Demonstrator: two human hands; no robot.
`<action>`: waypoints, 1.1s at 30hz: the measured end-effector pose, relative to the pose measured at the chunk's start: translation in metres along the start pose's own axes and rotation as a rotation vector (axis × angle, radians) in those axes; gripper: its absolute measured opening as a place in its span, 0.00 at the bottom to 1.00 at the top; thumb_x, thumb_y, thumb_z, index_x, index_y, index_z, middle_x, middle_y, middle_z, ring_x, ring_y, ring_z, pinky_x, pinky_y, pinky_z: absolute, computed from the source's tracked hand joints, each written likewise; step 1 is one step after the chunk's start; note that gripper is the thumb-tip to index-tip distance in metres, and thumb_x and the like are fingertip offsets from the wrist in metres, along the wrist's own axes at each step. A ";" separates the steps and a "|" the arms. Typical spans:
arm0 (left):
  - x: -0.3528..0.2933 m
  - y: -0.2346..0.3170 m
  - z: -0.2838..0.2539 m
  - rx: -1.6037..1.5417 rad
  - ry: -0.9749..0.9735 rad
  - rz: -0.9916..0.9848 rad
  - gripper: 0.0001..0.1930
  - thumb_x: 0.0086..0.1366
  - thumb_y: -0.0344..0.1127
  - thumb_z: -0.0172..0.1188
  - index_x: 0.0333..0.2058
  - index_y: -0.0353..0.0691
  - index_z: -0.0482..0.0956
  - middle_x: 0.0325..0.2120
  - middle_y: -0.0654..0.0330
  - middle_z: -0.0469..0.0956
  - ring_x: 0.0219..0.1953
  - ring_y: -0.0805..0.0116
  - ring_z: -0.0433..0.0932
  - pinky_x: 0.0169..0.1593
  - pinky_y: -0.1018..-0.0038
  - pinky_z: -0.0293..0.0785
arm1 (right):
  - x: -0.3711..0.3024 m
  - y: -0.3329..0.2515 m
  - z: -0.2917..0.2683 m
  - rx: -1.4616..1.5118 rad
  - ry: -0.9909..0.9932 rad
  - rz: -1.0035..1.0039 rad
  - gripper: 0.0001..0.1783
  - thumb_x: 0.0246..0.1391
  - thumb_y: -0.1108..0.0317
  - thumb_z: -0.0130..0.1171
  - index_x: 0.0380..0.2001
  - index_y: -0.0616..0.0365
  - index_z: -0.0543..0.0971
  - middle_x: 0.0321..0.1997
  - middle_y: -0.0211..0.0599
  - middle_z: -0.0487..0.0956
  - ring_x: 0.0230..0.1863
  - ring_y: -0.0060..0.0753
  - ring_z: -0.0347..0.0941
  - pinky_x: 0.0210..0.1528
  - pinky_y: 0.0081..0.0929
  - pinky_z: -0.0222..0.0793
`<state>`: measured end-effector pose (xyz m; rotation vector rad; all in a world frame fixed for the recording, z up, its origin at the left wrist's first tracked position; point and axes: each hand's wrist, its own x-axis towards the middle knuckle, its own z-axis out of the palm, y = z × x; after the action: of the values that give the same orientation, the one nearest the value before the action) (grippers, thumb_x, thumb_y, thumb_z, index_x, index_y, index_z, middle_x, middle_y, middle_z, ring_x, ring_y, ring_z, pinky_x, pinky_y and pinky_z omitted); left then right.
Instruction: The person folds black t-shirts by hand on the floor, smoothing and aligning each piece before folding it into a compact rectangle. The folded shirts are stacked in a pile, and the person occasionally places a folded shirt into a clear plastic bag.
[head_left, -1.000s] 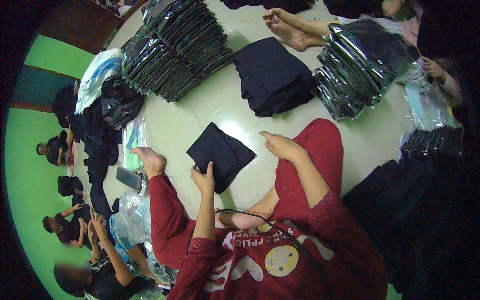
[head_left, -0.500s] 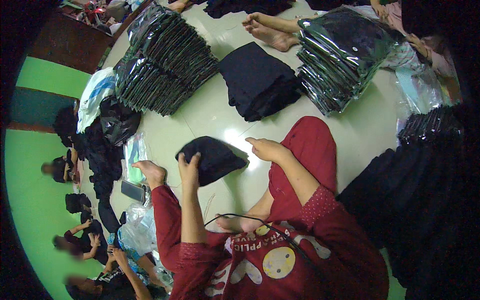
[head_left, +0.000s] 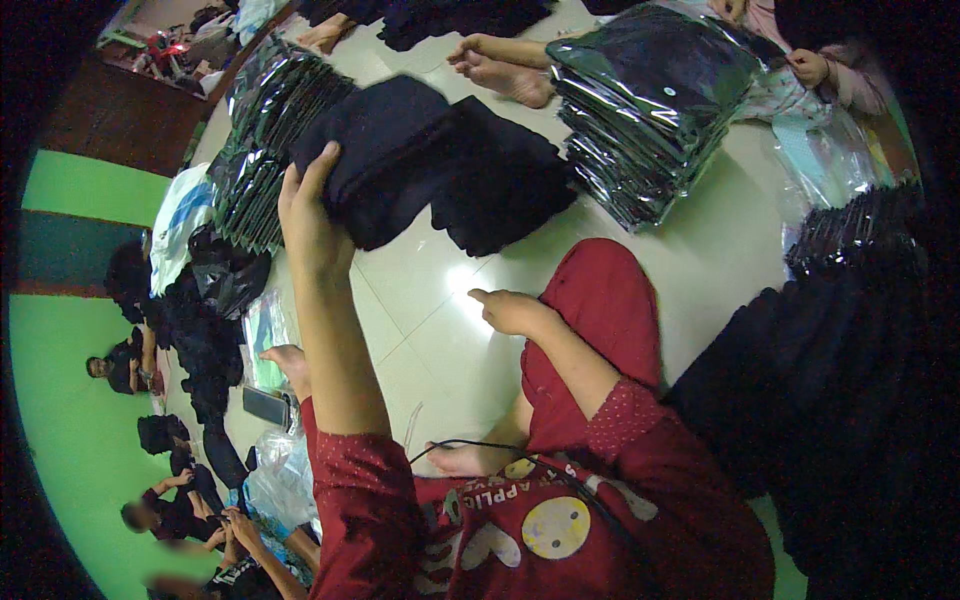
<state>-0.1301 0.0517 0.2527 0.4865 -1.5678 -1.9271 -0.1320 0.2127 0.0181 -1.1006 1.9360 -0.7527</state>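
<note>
My left hand (head_left: 312,215) grips the near-left edge of a folded black garment (head_left: 385,140), thumb on top, and holds it up at arm's length. Part of the garment covers the left stack of plastic-wrapped black packs (head_left: 255,180) from view. Just right of it on the floor sits a pile of folded black garments (head_left: 510,180); whether the held one touches that pile I cannot tell. Empty, my right hand (head_left: 513,311) hovers by my bent right knee, one finger stretched out to the left and the others partly curled.
Another stack of clear-wrapped black packs (head_left: 650,110) stands at the far right, beside a person's bare feet (head_left: 505,75). Heaped black cloth (head_left: 800,380) lies at my right. On the left are a phone (head_left: 265,405), clear plastic bags (head_left: 285,475) and other seated people. A black cable (head_left: 480,442) crosses my lap.
My left hand has carried the folded garment forward and up, from in front of my lap to beside the pile. My right hand has barely moved and the view has shifted slightly.
</note>
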 end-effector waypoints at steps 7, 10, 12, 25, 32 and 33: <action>-0.040 -0.024 -0.039 0.173 0.122 -0.239 0.22 0.56 0.28 0.61 0.49 0.30 0.67 0.41 0.52 0.76 0.41 0.60 0.78 0.46 0.68 0.74 | 0.011 0.008 0.016 -0.040 0.088 -0.124 0.28 0.52 0.71 0.46 0.59 0.59 0.62 0.43 0.57 0.76 0.43 0.54 0.74 0.44 0.45 0.71; -0.051 -0.027 -0.047 0.196 0.112 -0.281 0.21 0.56 0.27 0.60 0.48 0.31 0.67 0.40 0.53 0.76 0.41 0.62 0.77 0.46 0.69 0.74 | 0.014 0.009 0.017 -0.076 0.066 -0.105 0.27 0.52 0.69 0.47 0.57 0.59 0.64 0.43 0.55 0.76 0.43 0.54 0.74 0.45 0.45 0.70; -0.057 -0.026 -0.049 0.166 0.095 -0.253 0.16 0.56 0.26 0.59 0.44 0.34 0.69 0.38 0.55 0.76 0.39 0.65 0.77 0.44 0.73 0.75 | 0.012 0.008 0.014 -0.129 0.059 -0.070 0.25 0.51 0.68 0.48 0.55 0.60 0.67 0.44 0.54 0.77 0.44 0.53 0.74 0.45 0.44 0.70; -0.119 -0.050 -0.113 0.086 0.182 -0.383 0.18 0.56 0.24 0.59 0.45 0.35 0.66 0.35 0.51 0.77 0.34 0.63 0.79 0.40 0.69 0.79 | 0.010 0.011 0.007 -0.003 0.034 -0.100 0.27 0.52 0.70 0.48 0.58 0.58 0.62 0.42 0.55 0.77 0.45 0.54 0.74 0.47 0.41 0.70; -0.167 -0.081 -0.181 0.203 0.289 -0.473 0.18 0.57 0.30 0.61 0.46 0.38 0.67 0.39 0.53 0.76 0.41 0.63 0.77 0.44 0.68 0.74 | 0.006 0.021 0.003 0.095 0.062 -0.108 0.26 0.53 0.70 0.48 0.57 0.55 0.64 0.39 0.56 0.77 0.41 0.55 0.74 0.44 0.42 0.68; -0.178 -0.087 -0.191 0.374 0.313 -0.538 0.20 0.58 0.32 0.61 0.48 0.38 0.66 0.42 0.53 0.75 0.44 0.63 0.75 0.44 0.68 0.74 | 0.006 0.020 0.002 0.071 0.065 -0.106 0.26 0.53 0.70 0.47 0.57 0.55 0.64 0.38 0.56 0.78 0.40 0.55 0.74 0.44 0.42 0.68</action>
<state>0.1032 0.0358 0.1082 1.4184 -1.7012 -1.7890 -0.1412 0.2159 -0.0009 -1.1547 1.9008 -0.9180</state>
